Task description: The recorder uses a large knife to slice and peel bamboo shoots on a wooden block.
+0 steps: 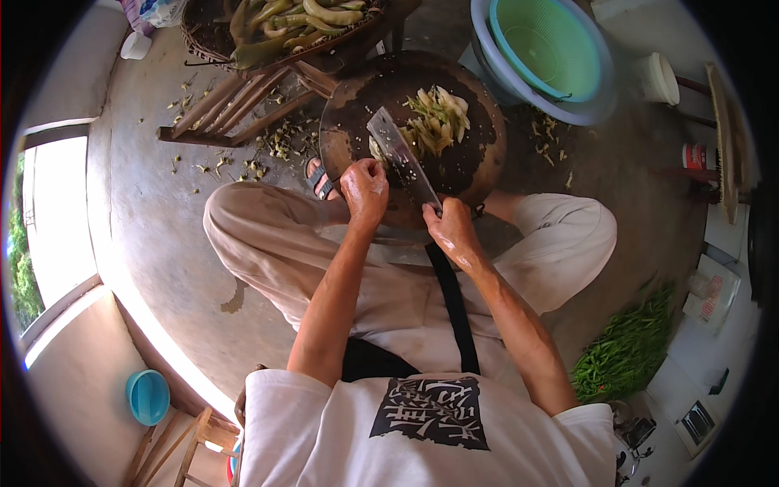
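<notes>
A round wooden chopping board [342, 104], dark in the middle and worn at its rim, stands before me between my knees. My right hand [453, 231] is wrapped round the handle of a cleaver [399, 151]. The wide blade slants up and left over the board, with small pale bits stuck to it. To the left of the blade, the fingers of my left hand [365, 191] are bent together at a pale green pepper piece [376, 149], partly hidden by them. Cut pale green peppers [440, 120] lie heaped right of the cleaver. Both hands look wet.
Whole peppers fill a woven basket [203, 36] beyond the board. A small wooden chair [235, 114] lies at the left among scattered trimmings. Far right stand nested blue and green basins [600, 93]. Leafy greens [621, 349] lie on the floor at the right.
</notes>
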